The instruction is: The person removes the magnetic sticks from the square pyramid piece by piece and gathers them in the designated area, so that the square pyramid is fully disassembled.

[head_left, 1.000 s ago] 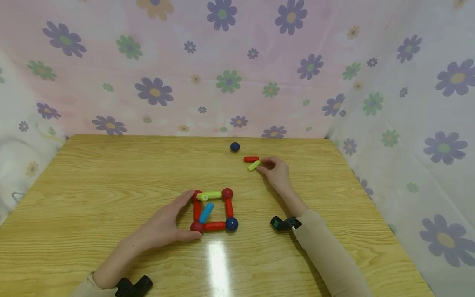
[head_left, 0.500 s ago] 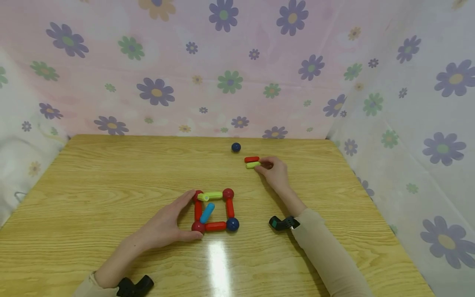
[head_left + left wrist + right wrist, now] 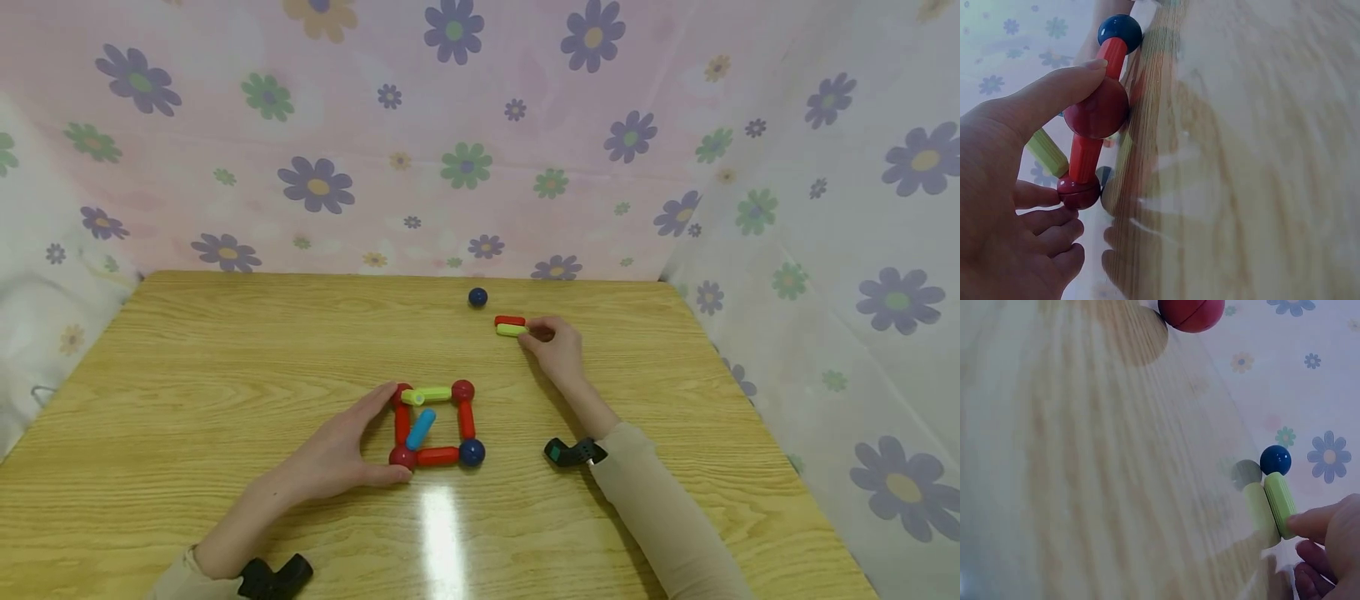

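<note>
My left hand (image 3: 330, 454) grips the left side of a square frame of magnetic rods and balls, thumb at the near-left red ball (image 3: 402, 457) and fingers at the far-left one. Red rods (image 3: 438, 456) and a yellow-green rod form its sides, with a blue ball (image 3: 472, 452) at the near-right corner. A light-blue rod (image 3: 422, 429) and a second yellow-green rod (image 3: 1047, 153) rise from the left balls. Farther back, my right hand (image 3: 557, 346) pinches the right end of a loose yellow-green magnetic rod (image 3: 1280, 505), which lies alongside a red rod (image 3: 510, 321).
A loose dark-blue ball (image 3: 477, 297) sits near the back edge of the wooden table (image 3: 262, 350). Flowered cloth (image 3: 465, 217) hangs behind and on both sides. Each wrist wears a black camera strap (image 3: 573, 452).
The loose yellow-green rod has turned from slanted to level, and now lies right against the red rod. My left hand and the frame stay in place.
</note>
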### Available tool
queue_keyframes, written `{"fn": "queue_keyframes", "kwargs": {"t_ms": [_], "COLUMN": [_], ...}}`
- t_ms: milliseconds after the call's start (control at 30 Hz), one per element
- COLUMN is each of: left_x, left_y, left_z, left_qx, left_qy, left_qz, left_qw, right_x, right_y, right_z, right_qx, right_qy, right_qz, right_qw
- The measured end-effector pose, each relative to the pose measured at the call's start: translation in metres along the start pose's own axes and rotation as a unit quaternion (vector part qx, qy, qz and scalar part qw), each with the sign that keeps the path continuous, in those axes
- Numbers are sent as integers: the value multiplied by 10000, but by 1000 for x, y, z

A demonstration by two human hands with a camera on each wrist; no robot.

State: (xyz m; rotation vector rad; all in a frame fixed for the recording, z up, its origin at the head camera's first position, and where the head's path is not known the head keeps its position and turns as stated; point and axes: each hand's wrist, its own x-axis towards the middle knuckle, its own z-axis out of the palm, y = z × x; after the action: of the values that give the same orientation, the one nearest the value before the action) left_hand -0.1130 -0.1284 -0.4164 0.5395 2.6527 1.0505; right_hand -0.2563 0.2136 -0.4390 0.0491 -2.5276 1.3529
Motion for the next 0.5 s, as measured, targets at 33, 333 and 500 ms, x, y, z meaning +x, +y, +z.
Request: {"fn": "queue_keyframes", "kwargs": {"t_ms": [33,333,500], "left_x": [0,1,2], "left_y": [0,0,0], "left_z": [0,1,1], "left_qx": [4,36,50], "left_qy": [-2,4,22], "left_qz": [3,17,37], "left_qw": [10000,10000,10000], "right_x": [-1,-33,-63], "right_y": [-1,-42,-75], "right_z": [-1,-4,1], "right_qx": [-9,169,469], "right_qy": [52,-159,-1126], "right_qz": [18,-174,-175], "right_qw": [10000,9996,9924]}}
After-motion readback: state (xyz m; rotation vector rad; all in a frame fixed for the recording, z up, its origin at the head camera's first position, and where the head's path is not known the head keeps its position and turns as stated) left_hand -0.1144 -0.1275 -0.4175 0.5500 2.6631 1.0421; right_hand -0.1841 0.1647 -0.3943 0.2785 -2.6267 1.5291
